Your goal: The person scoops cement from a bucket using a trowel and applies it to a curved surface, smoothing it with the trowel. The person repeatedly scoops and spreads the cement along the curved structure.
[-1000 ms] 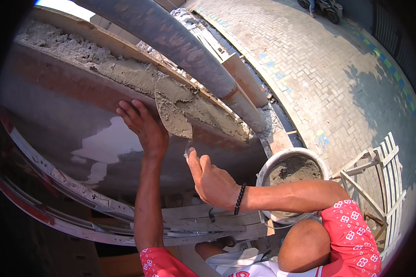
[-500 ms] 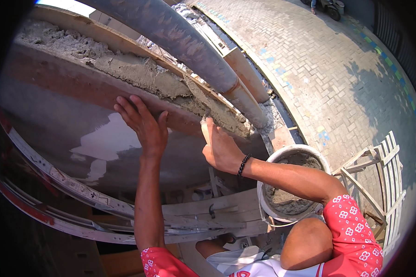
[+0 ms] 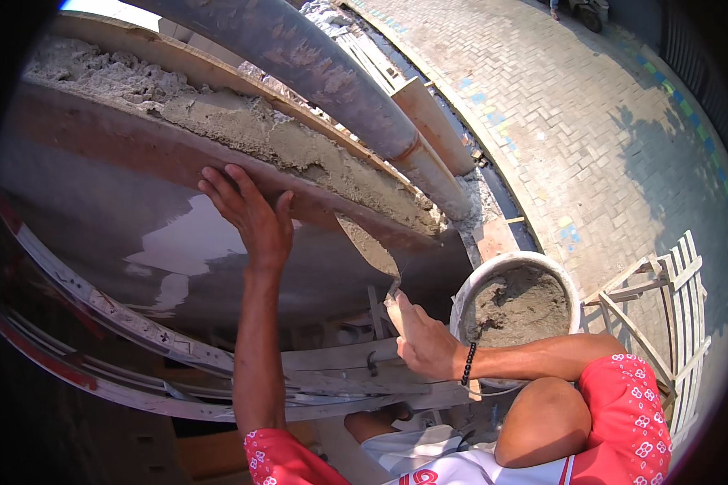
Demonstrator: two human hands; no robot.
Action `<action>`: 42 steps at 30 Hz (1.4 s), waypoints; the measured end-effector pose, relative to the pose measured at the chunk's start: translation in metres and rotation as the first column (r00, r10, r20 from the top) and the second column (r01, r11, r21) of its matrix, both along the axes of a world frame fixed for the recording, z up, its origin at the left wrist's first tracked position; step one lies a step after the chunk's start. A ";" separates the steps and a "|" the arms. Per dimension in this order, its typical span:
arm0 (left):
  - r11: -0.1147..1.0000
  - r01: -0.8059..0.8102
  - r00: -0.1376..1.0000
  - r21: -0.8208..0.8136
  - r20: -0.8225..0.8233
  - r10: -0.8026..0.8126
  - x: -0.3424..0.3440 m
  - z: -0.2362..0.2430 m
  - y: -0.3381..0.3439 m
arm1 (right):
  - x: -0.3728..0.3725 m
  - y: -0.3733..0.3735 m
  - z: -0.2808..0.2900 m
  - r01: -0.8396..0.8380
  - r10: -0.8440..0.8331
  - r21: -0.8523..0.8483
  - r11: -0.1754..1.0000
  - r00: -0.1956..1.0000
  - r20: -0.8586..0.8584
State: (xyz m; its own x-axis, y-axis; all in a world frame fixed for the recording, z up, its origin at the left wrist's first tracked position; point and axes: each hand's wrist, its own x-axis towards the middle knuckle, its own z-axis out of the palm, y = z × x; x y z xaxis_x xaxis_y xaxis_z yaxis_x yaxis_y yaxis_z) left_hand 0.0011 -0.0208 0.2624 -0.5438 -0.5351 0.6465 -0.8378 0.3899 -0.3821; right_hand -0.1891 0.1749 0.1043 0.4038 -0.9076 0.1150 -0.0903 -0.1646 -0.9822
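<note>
My left hand point(image 3: 255, 222) rests with fingers spread against the reddish-brown side board point(image 3: 113, 121) of a long trough-like form. Wet grey mortar point(image 3: 279, 141) fills the form's top, smooth in the middle and rough with rubble toward the far left. In my right hand point(image 3: 428, 343) is a trowel point(image 3: 369, 249), gripped by its handle. Its mortar-smeared blade points up and left, just below the board's lower part. Beside my right wrist stands a pale bucket point(image 3: 576, 284) partly filled with grey mortar point(image 3: 533, 307).
A thick grey pipe point(image 3: 299, 69) slants above the form. Ladder-like metal rails point(image 3: 129, 323) curve across the lower left. My bent knee point(image 3: 542, 420) is close to the bucket. A slatted wooden frame point(image 3: 677, 299) stands at right on the paved road point(image 3: 533, 105).
My right hand has drawn the trowel off the mortar, down and toward me, so its blade now shows below the board. The mortar surface looks smoother there. My left hand stays put.
</note>
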 end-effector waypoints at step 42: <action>1.000 0.005 1.000 -0.004 -0.009 -0.005 -0.001 0.000 0.000 | 0.020 -0.082 0.113 0.047 -0.026 -0.040 0.998 0.911 0.411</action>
